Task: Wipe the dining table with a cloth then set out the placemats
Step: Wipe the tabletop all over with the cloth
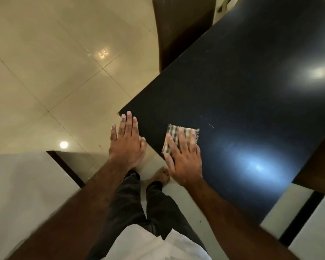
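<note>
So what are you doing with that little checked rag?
A person is wiping the glossy black dining table. The right hand presses flat on a small folded beige-and-brown checked cloth near the table's near edge. The left hand lies open and flat by the table's corner, holding nothing. No placemats are in view, so only the wiping step is under way.
</note>
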The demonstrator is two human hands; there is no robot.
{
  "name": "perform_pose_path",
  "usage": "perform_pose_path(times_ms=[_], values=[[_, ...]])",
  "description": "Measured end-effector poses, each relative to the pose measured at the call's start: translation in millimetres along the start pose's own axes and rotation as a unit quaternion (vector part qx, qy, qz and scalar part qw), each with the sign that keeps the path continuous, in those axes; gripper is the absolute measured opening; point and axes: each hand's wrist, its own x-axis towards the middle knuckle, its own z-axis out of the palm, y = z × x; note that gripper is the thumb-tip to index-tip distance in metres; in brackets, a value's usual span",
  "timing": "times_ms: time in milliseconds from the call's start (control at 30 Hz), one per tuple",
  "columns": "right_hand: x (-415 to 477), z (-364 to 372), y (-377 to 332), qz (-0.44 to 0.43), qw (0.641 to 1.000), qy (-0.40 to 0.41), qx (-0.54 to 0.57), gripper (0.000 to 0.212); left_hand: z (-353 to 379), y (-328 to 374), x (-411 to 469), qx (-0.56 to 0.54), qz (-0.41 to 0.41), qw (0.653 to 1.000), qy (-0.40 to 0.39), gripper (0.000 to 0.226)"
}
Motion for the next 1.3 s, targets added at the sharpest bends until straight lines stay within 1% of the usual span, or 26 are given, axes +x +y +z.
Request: perform_pose_path(times_ms=[100, 167, 233, 300, 367, 433, 500, 600, 667, 767, 900, 1000, 1100, 1200, 1300], values=[[29, -12, 19, 0.089, 0.995, 0.043, 0.016, 0.074, 10, 18, -3, -0.013, 0.006, 1.000, -0.007, 0.082], [60, -20, 13, 0.112, 0.991, 0.065, 0.033, 0.072, 11, 19, -2, -0.024, -0.009, 1.000, 0.000, 0.081], [80, -21, 4, 0.118, 0.989, 0.075, 0.040, 0.072, 14, 22, -1, -0.024, -0.005, 1.000, 0.006, 0.080], [84, -16, -12, 0.087, 0.992, 0.080, 0.037, 0.073, 17, 20, -2, -0.016, 0.001, 1.000, 0.014, 0.079], [69, -8, -25, 0.041, 0.996, 0.072, 0.037, 0.074, 18, 20, -3, 0.001, 0.005, 1.000, 0.018, 0.079], [39, 1, -30, 0.015, 0.997, 0.055, 0.051, 0.073, 19, 24, -2, 0.021, 0.006, 1.000, 0.016, 0.079], [5, 9, -25, 0.017, 0.997, 0.041, 0.060, 0.073, 20, 31, -1, 0.046, 0.017, 0.999, 0.022, 0.080], [-47, 19, 1, 0.047, 0.996, 0.030, 0.062, 0.078, 29, 57, -4, 0.100, 0.096, 0.990, 0.033, 0.080], [-77, 25, 21, 0.080, 0.995, 0.028, 0.061, 0.083, 39, 81, -12, 0.131, 0.173, 0.976, 0.023, 0.081], [-124, 35, 49, 0.131, 0.989, 0.025, 0.058, 0.090, 61, 120, -31, 0.151, 0.299, 0.942, -0.007, 0.081], [-180, 50, 83, 0.197, 0.978, 0.042, 0.052, 0.089, 89, 163, -55, 0.190, 0.413, 0.890, -0.035, 0.082], [-221, 61, 106, 0.248, 0.966, 0.059, 0.043, 0.090, 100, 193, -66, 0.219, 0.463, 0.856, -0.068, 0.083], [-259, 70, 127, 0.294, 0.952, 0.078, 0.036, 0.094, 106, 214, -73, 0.238, 0.497, 0.830, -0.081, 0.082], [-287, 78, 144, 0.316, 0.943, 0.095, 0.034, 0.100, 110, 226, -77, 0.258, 0.517, 0.811, -0.093, 0.082], [-306, 81, 145, 0.338, 0.934, 0.101, 0.057, 0.110, 111, 232, -80, 0.281, 0.535, 0.790, -0.101, 0.083]])
